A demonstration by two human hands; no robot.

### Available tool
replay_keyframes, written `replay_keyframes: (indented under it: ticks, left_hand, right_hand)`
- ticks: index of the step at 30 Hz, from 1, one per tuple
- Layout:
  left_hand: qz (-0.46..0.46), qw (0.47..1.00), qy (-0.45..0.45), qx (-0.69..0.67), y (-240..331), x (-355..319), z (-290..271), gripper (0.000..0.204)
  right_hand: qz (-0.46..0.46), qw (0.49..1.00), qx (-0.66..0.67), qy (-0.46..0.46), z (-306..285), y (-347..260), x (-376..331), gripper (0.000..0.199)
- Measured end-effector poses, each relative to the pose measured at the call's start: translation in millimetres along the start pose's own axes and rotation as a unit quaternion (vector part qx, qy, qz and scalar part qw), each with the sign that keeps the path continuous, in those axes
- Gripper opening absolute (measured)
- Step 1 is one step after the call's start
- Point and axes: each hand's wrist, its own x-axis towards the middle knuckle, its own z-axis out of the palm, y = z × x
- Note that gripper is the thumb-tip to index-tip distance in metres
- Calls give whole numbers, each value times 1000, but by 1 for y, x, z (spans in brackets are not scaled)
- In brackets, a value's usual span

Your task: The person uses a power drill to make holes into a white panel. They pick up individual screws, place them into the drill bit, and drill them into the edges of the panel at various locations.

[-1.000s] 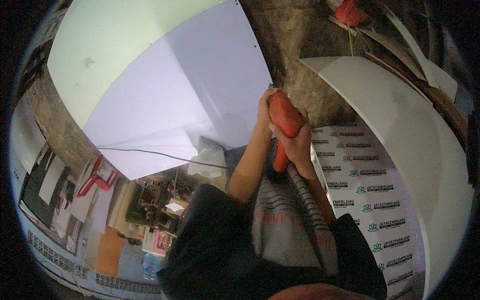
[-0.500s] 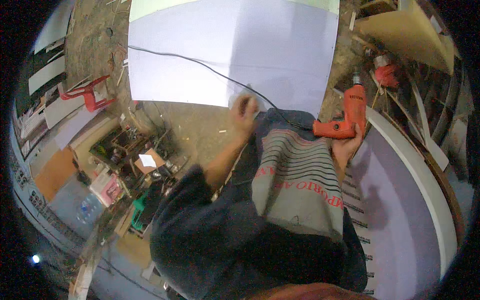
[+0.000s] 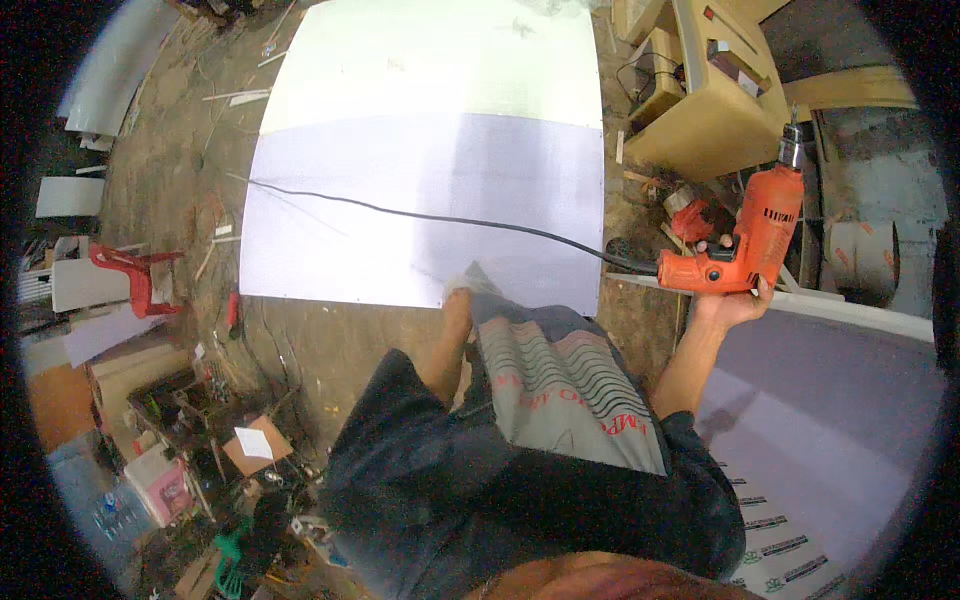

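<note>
My right hand (image 3: 735, 303) is wrapped round the handle of an orange power drill (image 3: 768, 230), held up at the right with its chuck pointing away from me. The drill's black cord (image 3: 430, 215) runs left from the handle across a large pale panel (image 3: 350, 250). Low in front of me, my left hand (image 3: 457, 308) is closed beside the front of my grey and dark shirt (image 3: 570, 390). A pale, partly see-through bit (image 3: 470, 280) shows at its fingers; what it is I cannot make out.
Left of the panel stands a red plastic stool (image 3: 140, 280). Tools and scraps clutter the lower left, around a brown board with a white paper (image 3: 254, 443). Tan cabinet-like pieces (image 3: 715, 110) stand at the far right. Another pale panel (image 3: 820, 400) lies close on my right.
My right hand has raised the drill and moved it to the right. My left hand has drawn in against the shirt front. The view has shifted, showing more of the far end.
</note>
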Motion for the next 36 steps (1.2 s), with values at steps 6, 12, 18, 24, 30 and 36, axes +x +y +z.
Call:
replay_keyframes:
  ticks: [6,12,18,24,30,36]
  left_hand:
    - [-51,997,-28,59,-12,6,18,20]
    - [-55,995,66,47,5,-1,20,15]
    - [-172,980,74,61,35,2,15,15]
    - [-264,956,122,28,76,6,-8,15]
    - [-374,847,338,-167,124,-27,-44,19]
    - [-280,633,553,-465,171,-61,-117,18]
  right_hand:
    - [2,998,-17,-64,24,-4,-12,68]
    - [24,998,-62,7,2,-15,24,74]
    - [130,990,-26,-48,-57,-40,84,71]
    - [162,976,-25,-147,-100,-46,156,68]
    - [285,923,130,-223,-61,-45,196,69]
    - [182,883,126,-413,11,-54,177,65]
